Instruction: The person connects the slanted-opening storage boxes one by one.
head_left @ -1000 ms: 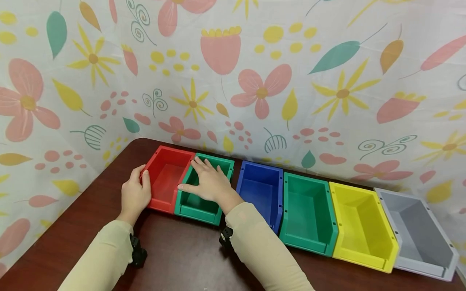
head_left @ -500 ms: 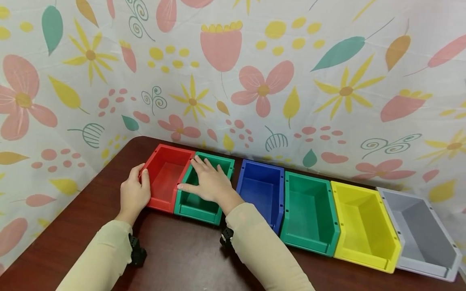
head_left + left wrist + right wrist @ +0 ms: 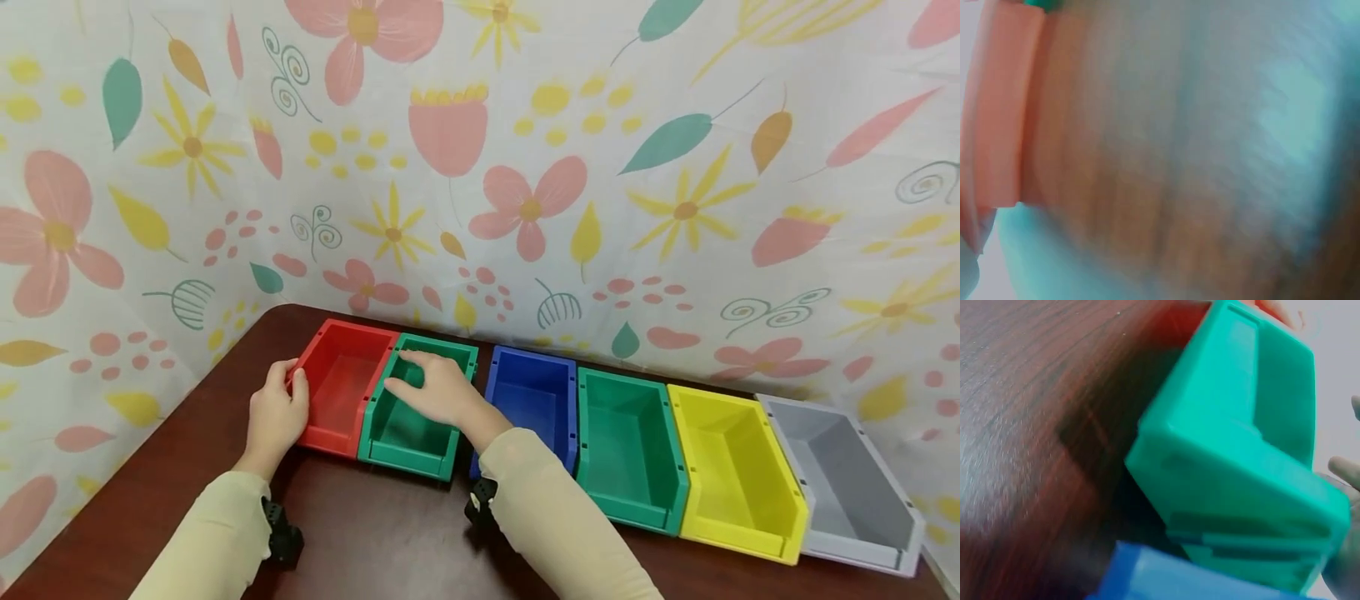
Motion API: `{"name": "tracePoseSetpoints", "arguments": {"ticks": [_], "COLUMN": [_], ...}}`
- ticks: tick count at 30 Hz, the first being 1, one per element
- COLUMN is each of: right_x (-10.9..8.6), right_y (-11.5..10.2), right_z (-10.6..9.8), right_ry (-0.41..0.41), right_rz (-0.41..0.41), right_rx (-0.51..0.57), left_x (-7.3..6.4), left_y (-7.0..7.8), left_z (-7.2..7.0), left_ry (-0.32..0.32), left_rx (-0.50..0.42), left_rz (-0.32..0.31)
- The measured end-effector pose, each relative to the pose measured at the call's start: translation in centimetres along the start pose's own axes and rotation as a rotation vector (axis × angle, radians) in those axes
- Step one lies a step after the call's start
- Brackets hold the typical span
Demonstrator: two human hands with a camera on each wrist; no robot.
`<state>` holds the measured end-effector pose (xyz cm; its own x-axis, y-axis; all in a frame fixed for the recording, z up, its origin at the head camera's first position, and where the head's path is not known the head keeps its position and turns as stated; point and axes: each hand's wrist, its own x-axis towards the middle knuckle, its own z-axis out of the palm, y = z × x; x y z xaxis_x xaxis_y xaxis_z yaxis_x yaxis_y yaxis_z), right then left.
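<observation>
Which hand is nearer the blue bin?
Right: right hand is left of the blue bin, over the adjacent green bin; left hand is farther left, at the red bin.

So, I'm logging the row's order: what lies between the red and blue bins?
One green bin, the right hand over it, then a narrow strip of table before the blue bin, in the head view.

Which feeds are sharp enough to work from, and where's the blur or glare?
Head view: sharpest, faint sheen on the table; left wrist: heavily smeared, red bin washed to salmon, bright patch at right; right wrist: soft but probably usable, green bin readable, table shine at left.
</observation>
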<state>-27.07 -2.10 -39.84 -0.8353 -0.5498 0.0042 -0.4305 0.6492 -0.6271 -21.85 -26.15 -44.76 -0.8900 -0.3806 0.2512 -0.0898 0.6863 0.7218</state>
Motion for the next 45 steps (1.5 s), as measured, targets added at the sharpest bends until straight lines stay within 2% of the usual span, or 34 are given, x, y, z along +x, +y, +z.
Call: {"name": "tracePoseSetpoints", "arguments": {"ticks": [2,11,16,23,26,31,34,37,40,45], "right_x": [-0.3,-1.6,-2.4,-3.9,-4.7,-6.0,-6.6,-7.0,-7.7,-8.9], "right_y": [0.2,0.9,1.5,2.5,3.0,3.8,4.3,4.8,5.0,5.4], "right_z": [-0.5,-4.7,-6.9,-8.7,-9.3,-10.1,-10.6,-10.9,-11.1,-11.7], "right_ry": [-0.001,-0.017,-0.003,0.034,0.037,0.07,0.091,0.108,0.106,0.1], "right_rz": [-0.013,-0.011,0.019,0.041,0.039,0.041,0.062,0.092,0.128,0.194], "right_rx": [0.027,-0.061,-0.081,-0.075,-0.065,-0.049,-0.002,0.067,0.171,0.386], "left_x": [0.1,0.5,0.7,0.8,0.7,1.0,1.1,1.0,0.8,0.7], "left_y": [0.1,0.8,1.4,2.5,2.9,4.4,5.8,7.3,8.6,10.1], "left_z": [-0.2,-0.6,-0.9,-1.3,-1.2,-0.5,0.2,0.9,1.7,2.9], "left_ry": [-0.012,-0.024,-0.019,-0.023,0.02,0.104,0.108,0.059,-0.037,-0.206], "left_rx": [0.012,0.044,0.054,0.072,0.094,0.115,0.111,0.08,0.049,0.05], "left_rz": [-0.017,-0.116,-0.12,-0.15,-0.09,0.128,0.263,0.348,0.347,0.237]}}
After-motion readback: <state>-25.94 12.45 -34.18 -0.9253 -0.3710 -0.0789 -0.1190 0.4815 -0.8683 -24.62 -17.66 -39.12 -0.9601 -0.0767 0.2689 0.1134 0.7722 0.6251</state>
